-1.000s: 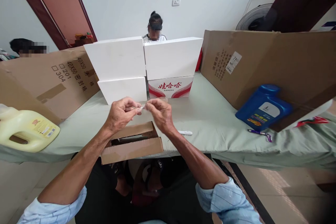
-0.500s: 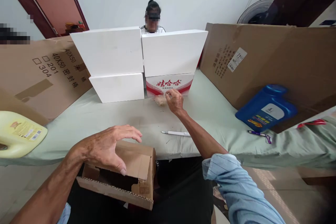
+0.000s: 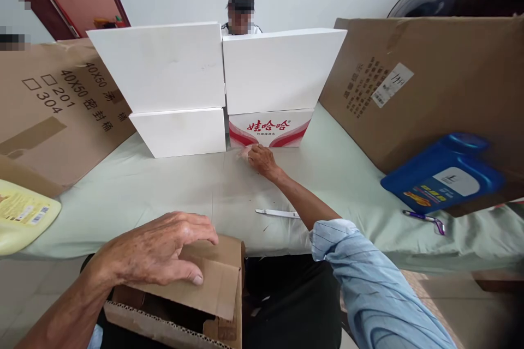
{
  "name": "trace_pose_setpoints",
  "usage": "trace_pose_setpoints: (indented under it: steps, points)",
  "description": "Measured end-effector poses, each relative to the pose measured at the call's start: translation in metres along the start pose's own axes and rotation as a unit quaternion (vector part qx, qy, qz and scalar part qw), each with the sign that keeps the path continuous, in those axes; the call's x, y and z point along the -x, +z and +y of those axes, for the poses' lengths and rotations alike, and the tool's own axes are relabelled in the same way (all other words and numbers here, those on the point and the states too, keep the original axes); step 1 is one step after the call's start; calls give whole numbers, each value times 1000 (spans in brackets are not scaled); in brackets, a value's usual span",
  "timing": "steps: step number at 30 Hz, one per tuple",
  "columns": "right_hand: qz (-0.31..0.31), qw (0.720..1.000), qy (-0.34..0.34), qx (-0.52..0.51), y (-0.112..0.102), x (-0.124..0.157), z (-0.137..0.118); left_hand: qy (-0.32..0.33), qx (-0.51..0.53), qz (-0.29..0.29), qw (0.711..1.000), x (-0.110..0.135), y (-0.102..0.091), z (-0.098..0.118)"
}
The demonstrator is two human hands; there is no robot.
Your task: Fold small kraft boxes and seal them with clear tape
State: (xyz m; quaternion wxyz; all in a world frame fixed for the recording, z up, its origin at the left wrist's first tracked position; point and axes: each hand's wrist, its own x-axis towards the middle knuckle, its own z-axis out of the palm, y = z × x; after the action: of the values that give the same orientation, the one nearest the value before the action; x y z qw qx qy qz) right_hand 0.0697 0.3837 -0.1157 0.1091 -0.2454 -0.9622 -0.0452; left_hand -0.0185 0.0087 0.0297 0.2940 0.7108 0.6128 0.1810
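Note:
My right hand (image 3: 262, 160) reaches far forward over the bed-like surface. Its fingers close on a small clear plastic bag (image 3: 244, 152) with pale contents, mostly covered by the hand. Directly behind it stands the white and red box (image 3: 268, 130). My left hand (image 3: 164, 248) is open, thumb and fingers apart, over a brown cardboard box (image 3: 216, 289) on my lap. One flap of that box is partly folded over a dark inside. Whether the left hand touches the flap, I cannot tell. A white craft knife (image 3: 278, 213) lies near my right forearm.
White boxes (image 3: 159, 65) are stacked along the back, with a person (image 3: 241, 5) behind them. Large cartons (image 3: 53, 103) flank both sides. A yellow jug (image 3: 27, 218) is at left; a blue jug (image 3: 446, 177) and a purple razor-like item (image 3: 426, 218) are at right.
My right hand has moved down and slightly left onto the plastic bag, covering more of it. My left hand has stayed open over the lap box. The view has tilted downward.

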Motion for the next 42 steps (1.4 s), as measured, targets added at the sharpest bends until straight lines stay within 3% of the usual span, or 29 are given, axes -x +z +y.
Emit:
trace_pose_setpoints:
  steps: [4, 9, 12, 15, 17, 20, 21, 23, 25, 27, 29, 32, 37, 39, 42]
  points:
    - [-33, 999, -13, 1, -3, 9, -3, 8, 0, -8, 1000, -2, 2, -2]
    - [-46, 999, 12, 2, -24, 25, -1, -7, -10, -27, 1000, -6, -3, 0]
    - [-24, 999, 29, -23, -39, 34, 1, -36, -36, -33, 998, -8, -8, 3]
    - [41, 995, 17, -94, -56, 49, -4, -68, -50, -45, 995, -10, -15, 5]
    - [116, 978, -16, -173, -72, 71, -19, -85, -43, -60, 994, -12, -20, 5]
    - [206, 921, -90, -318, -110, 127, -63, -104, -41, -79, 991, -16, -26, 3]
    - [200, 905, -118, -356, -124, 150, -81, -112, -47, -82, 989, -17, -27, 3]
    - [115, 897, -178, -387, -150, 194, -116, -127, -61, -82, 987, -21, -30, 3]
    - [64, 913, -200, -349, -165, 226, -143, -136, -73, -84, 984, -24, -33, 6]
    - [45, 930, -197, -308, -168, 239, -157, -141, -83, -78, 983, -23, -36, 10]
    - [41, 936, -190, -294, -164, 236, -160, -132, -93, -41, 986, -12, -39, 12]
    - [66, 936, -180, -297, -156, 221, -153, -100, -91, 56, 989, 24, -37, 6]
    - [108, 942, -184, -259, -149, 211, -148, -106, -44, 195, 974, 92, -18, -27]
    - [104, 942, -190, -257, -146, 210, -149, -133, -35, 224, 965, 102, -9, -38]
    - [112, 937, -170, -284, -144, 207, -151, -147, -56, 273, 949, 97, 3, -45]
